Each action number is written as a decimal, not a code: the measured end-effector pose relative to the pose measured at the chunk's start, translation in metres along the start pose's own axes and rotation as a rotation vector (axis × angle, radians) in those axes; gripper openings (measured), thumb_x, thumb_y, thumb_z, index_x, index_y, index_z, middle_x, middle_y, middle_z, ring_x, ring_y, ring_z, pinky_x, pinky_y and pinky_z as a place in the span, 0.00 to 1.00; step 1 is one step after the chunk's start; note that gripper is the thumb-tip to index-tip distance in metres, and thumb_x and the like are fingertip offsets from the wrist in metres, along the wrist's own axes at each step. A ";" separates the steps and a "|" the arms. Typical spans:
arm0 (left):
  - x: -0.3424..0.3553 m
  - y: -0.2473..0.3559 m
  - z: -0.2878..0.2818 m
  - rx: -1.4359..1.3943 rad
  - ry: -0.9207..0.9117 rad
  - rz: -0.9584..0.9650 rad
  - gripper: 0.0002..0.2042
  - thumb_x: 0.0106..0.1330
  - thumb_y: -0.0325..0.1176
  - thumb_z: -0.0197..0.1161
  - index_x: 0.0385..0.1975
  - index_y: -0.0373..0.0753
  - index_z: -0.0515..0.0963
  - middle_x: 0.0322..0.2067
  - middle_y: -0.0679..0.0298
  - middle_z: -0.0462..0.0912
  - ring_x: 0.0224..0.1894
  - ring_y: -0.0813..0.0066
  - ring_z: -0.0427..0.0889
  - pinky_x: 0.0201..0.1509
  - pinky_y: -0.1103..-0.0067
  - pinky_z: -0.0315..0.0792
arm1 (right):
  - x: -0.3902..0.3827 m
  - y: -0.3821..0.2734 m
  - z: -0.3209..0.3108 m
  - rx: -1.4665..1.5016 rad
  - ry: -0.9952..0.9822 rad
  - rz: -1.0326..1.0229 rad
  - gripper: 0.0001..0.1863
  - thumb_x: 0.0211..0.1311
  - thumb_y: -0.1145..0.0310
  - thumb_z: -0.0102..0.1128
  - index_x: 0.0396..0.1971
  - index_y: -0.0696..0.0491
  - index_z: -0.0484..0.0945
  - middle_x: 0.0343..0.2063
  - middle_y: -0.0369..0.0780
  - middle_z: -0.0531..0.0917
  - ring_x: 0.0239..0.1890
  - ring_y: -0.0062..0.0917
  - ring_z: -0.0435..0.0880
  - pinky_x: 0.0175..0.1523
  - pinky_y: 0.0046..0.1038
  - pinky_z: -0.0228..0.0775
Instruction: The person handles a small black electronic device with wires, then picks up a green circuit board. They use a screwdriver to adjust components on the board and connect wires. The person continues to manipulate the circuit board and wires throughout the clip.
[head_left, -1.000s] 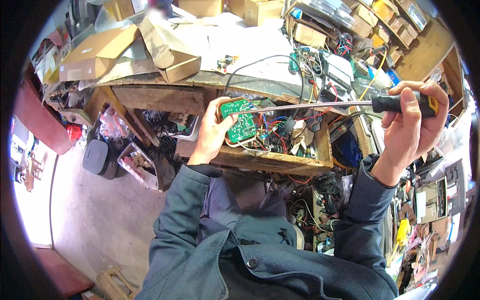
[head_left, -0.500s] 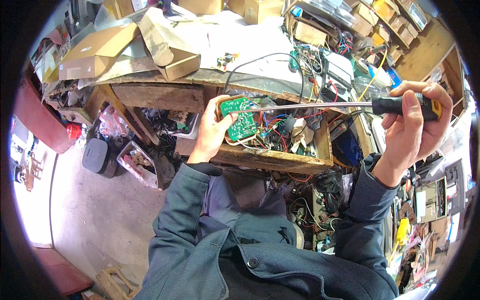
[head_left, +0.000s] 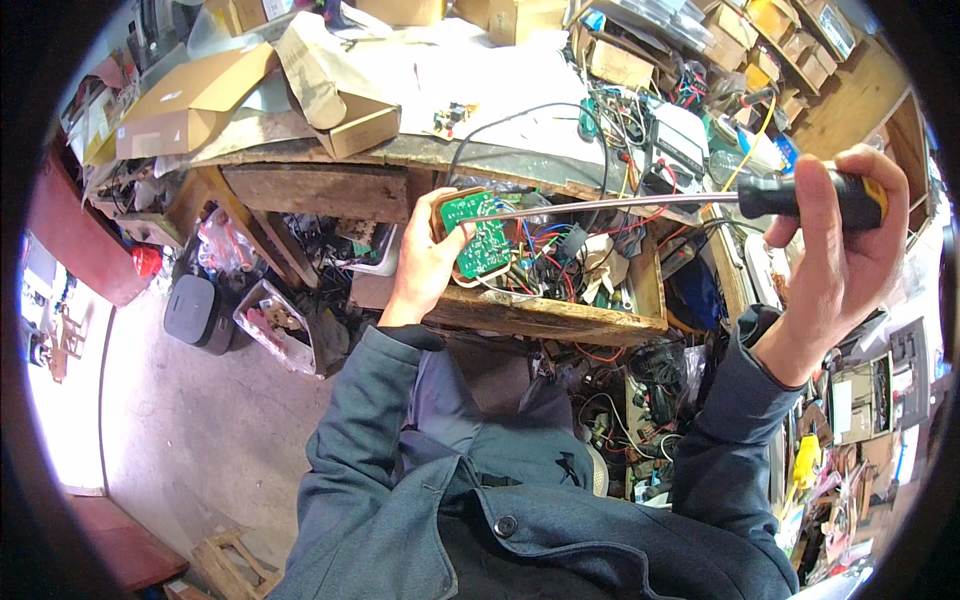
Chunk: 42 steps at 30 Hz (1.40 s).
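Green circuit board (head_left: 490,245), set in a shallow tan-edged casing (head_left: 478,284), sits in the person's left hand (head_left: 420,265); that grip is wrapped around the left side, the thumb lying over the board's face. It is held up above an open wooden drawer (head_left: 560,318) full of tangled wires (head_left: 572,270), just in front of the counter (head_left: 400,153). Over on the other side, the right hand (head_left: 840,240) has its grip curled around the black-and-yellow handle of a long screwdriver (head_left: 620,203). Its metal shaft runs almost level across the drawer, and the tip ends over the board beside the left thumb; I can't tell from here whether it touches. Up on the counter, a small cluster of parts (head_left: 455,120) rests on a white sheet (head_left: 480,75), with an open cardboard box (head_left: 195,100) over to the left. Down on the concrete floor (head_left: 210,430), a dark bin (head_left: 195,315) stands next to a white box (head_left: 280,330) of odds and ends.
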<state>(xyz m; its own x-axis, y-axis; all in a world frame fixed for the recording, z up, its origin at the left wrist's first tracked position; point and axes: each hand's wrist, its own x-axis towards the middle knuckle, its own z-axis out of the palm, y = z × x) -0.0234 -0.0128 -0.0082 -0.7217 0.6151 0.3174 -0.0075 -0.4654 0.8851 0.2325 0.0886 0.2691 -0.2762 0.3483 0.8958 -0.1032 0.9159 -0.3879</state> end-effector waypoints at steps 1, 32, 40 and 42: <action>0.000 -0.001 0.001 0.019 0.003 -0.003 0.22 0.73 0.24 0.66 0.64 0.36 0.71 0.53 0.64 0.82 0.54 0.78 0.80 0.61 0.79 0.75 | 0.003 -0.004 -0.004 -0.159 -0.040 -0.041 0.15 0.65 0.66 0.76 0.44 0.53 0.79 0.25 0.34 0.81 0.20 0.11 0.74 0.23 0.13 0.62; 0.006 0.007 -0.009 -0.270 -0.069 -0.248 0.17 0.75 0.23 0.51 0.62 0.32 0.71 0.54 0.58 0.81 0.54 0.72 0.82 0.61 0.75 0.77 | 0.082 -0.009 0.070 0.326 -0.414 -0.233 0.25 0.64 0.81 0.69 0.60 0.60 0.72 0.38 0.44 0.87 0.37 0.28 0.90 0.43 0.30 0.84; 0.008 0.006 -0.010 -0.283 -0.088 -0.258 0.18 0.74 0.22 0.52 0.62 0.31 0.72 0.54 0.58 0.82 0.54 0.72 0.83 0.60 0.73 0.80 | 0.049 0.047 0.122 0.625 -0.341 0.222 0.12 0.71 0.82 0.59 0.52 0.60 0.77 0.38 0.41 0.84 0.42 0.27 0.86 0.49 0.30 0.82; 0.010 0.000 -0.011 -0.296 -0.093 -0.239 0.18 0.73 0.22 0.52 0.62 0.32 0.72 0.54 0.59 0.82 0.54 0.72 0.83 0.60 0.73 0.79 | 0.044 0.055 0.122 0.447 -0.426 0.269 0.07 0.71 0.77 0.65 0.45 0.59 0.80 0.32 0.36 0.83 0.36 0.22 0.84 0.42 0.27 0.79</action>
<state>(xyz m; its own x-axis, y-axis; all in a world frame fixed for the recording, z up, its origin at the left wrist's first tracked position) -0.0380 -0.0136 -0.0085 -0.6095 0.7773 0.1558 -0.3770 -0.4571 0.8056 0.0979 0.1297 0.2613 -0.6909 0.3599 0.6270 -0.3382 0.6056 -0.7203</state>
